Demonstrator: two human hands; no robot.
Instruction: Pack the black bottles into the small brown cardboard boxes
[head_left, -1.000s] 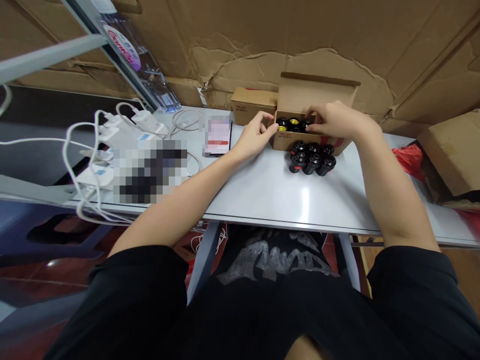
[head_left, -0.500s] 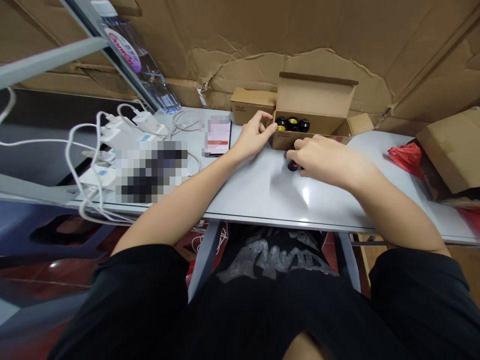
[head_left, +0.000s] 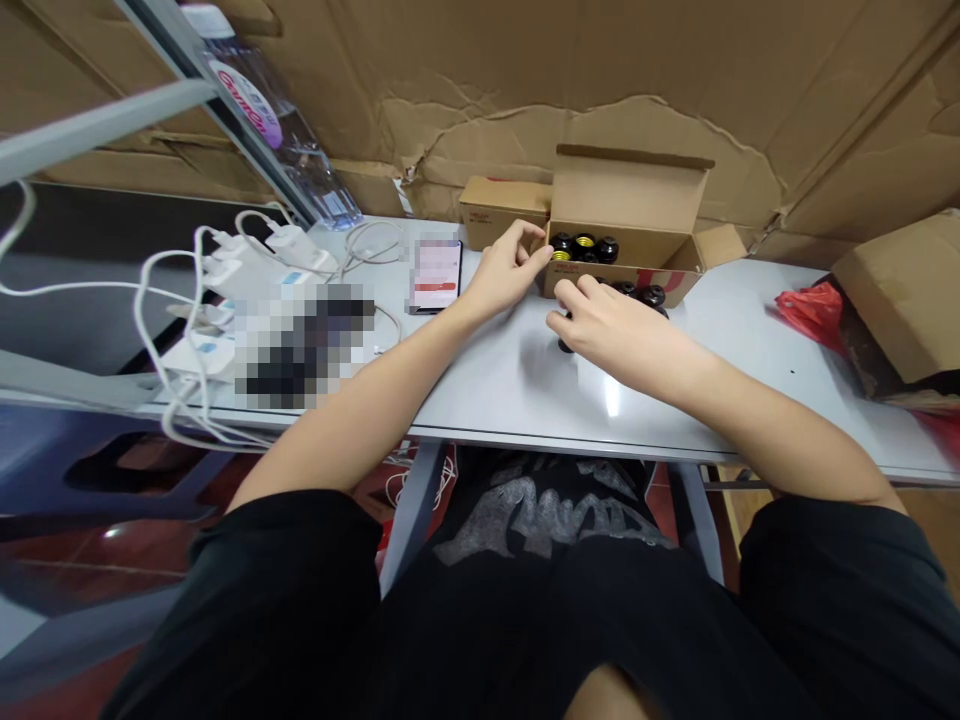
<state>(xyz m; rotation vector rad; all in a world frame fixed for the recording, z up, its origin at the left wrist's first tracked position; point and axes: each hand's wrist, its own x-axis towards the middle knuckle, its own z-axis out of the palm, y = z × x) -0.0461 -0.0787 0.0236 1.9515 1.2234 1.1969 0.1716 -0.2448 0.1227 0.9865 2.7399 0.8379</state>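
An open cardboard box [head_left: 622,275] stands at the back of the white table, its lid flap raised behind it. Several black lamp sockets [head_left: 585,245] with brass-coloured threads lie in its left part. My left hand [head_left: 510,265] pinches the box's left front corner, thumb at the rim. In front of the box my right hand [head_left: 600,320] is closed on a black lamp socket, mostly hidden under the fingers and close to the tabletop. Beyond that hand, several more black sockets [head_left: 652,295] stand in a row along the box's front wall.
A closed carton [head_left: 502,210] sits left of the open box. Further left are a phone [head_left: 436,275], white chargers and cables [head_left: 225,260], and a water bottle [head_left: 277,120] behind a metal post. At right lie a red plastic bag [head_left: 810,312] and a larger carton [head_left: 904,295].
My right hand has moved left and slightly toward me with the socket, uncovering the row of sockets before the box. My left hand has stayed at the corner.
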